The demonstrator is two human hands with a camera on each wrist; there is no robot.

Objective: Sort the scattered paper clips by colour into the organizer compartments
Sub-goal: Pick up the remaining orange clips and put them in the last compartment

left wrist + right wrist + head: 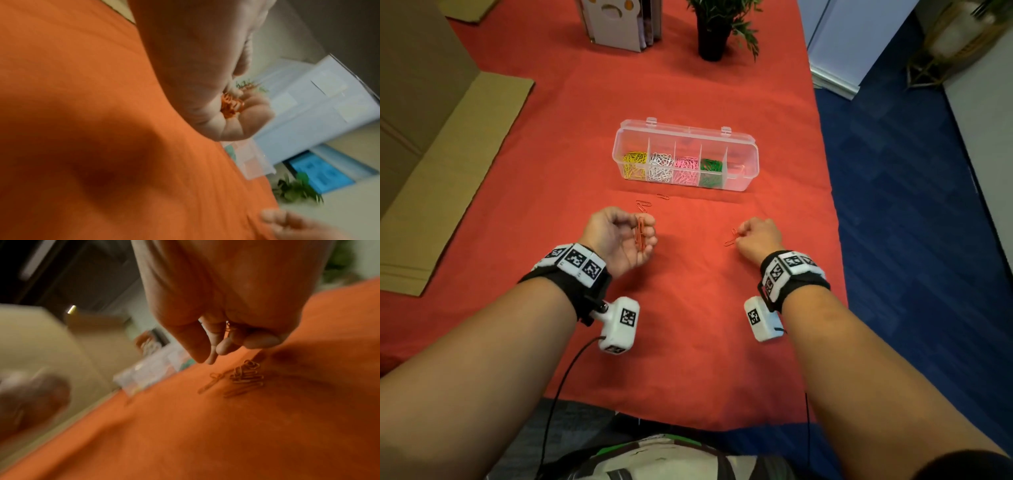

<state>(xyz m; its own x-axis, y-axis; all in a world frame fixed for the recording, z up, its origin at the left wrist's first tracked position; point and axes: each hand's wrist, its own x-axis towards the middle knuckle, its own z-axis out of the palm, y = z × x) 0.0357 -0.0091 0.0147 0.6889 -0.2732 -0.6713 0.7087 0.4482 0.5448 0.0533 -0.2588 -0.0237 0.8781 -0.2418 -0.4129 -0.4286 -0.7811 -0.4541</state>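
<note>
A clear organizer stands mid-table with yellow, white, pink and green clips in separate compartments; its right end compartment holds a few red ones. My left hand is turned palm-up, fingers curled round a bunch of red paper clips, which also show as red clips in the cupped left hand. My right hand is curled low over the cloth and pinches a red clip. A small heap of red clips lies just under its fingertips. Two more red clips lie near the organizer's front.
A red cloth covers the table, whose right edge drops to blue carpet. Cardboard lies along the left. A potted plant and a book holder stand at the back.
</note>
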